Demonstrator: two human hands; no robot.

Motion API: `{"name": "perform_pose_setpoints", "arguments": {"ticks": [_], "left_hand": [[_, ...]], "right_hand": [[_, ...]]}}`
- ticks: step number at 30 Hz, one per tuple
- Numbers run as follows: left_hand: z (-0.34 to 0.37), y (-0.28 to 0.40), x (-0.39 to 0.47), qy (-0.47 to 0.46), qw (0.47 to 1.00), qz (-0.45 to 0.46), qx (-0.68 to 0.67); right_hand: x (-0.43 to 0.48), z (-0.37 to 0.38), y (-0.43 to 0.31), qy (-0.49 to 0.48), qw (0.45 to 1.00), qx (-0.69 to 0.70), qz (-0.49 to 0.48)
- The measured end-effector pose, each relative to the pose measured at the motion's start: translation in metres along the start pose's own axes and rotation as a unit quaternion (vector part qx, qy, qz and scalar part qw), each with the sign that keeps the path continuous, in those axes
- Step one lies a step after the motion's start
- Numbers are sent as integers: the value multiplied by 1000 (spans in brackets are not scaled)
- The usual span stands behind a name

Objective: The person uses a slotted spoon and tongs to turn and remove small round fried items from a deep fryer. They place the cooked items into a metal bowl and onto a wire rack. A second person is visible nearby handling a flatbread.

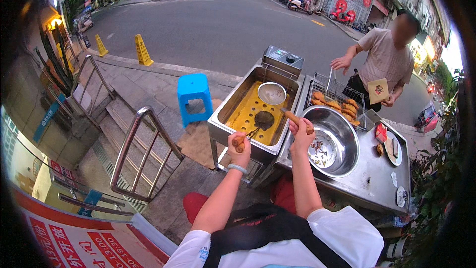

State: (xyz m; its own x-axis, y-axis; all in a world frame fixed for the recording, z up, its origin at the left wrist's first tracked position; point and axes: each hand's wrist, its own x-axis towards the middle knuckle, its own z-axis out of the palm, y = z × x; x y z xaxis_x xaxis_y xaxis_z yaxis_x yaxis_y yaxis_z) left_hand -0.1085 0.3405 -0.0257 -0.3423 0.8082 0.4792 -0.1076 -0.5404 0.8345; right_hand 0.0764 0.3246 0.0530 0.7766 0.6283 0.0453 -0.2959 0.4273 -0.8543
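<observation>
My left hand [239,156] grips wooden handles [238,142]. Their thin metal stems run to a dark round ladle [264,120] in the yellow oil of a steel deep fryer [212,120]. In my right hand [302,139] is the wooden handle [295,119] of a round metal strainer [272,93], whose bowl is over the far part of the oil. Beneath the oil shows a perforated plate [241,119]. Just right of my right hand stands a large stainless steel bowl [347,149] with small scraps on its bottom.
Golden fried pieces [334,106] lie in a wire basket [357,97]. Across it stands a person [386,56] with tongs [329,78] and a paper bag [378,90]. A plate [399,156] sits on the steel table [372,182]. Leftward are a blue stool [193,85] and a handrail [122,152].
</observation>
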Motion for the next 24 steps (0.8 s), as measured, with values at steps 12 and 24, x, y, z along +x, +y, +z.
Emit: {"name": "perform_pose_setpoints", "arguments": {"ticks": [12,24], "left_hand": [[-7,-14,-2,-75,997,27,8],[-10,-34,-1,-85,995,-22,-37]], "right_hand": [[-42,4,0,7,1000,21,-22],[-73,3,-39,16,998,17,-61]]}}
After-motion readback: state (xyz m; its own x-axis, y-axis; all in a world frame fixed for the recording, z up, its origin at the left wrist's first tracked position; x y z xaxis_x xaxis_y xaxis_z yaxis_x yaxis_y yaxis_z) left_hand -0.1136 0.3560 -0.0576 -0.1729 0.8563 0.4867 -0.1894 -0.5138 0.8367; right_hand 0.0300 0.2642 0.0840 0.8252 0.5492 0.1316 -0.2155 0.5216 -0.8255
